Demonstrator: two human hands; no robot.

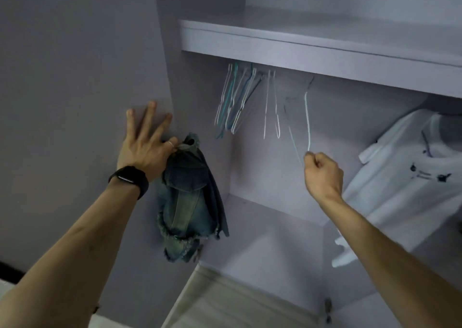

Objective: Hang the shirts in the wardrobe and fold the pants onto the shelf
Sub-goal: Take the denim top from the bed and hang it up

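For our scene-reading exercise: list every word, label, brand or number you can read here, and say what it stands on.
Small dark print on the white shirt: too blurred to read.
Lit screen on the black wristband: nothing legible.
No other text shows, so nothing can be quoted.

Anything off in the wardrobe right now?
One wire hanger sits tilted, apart from the bunched hangers, its lower end gripped by the right hand. Denim shorts dangle crumpled from the left hand, unfolded.

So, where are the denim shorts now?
In the head view, left of centre: the denim shorts hang from the left hand, beside the wardrobe's left wall, below-left of the bunched hangers.
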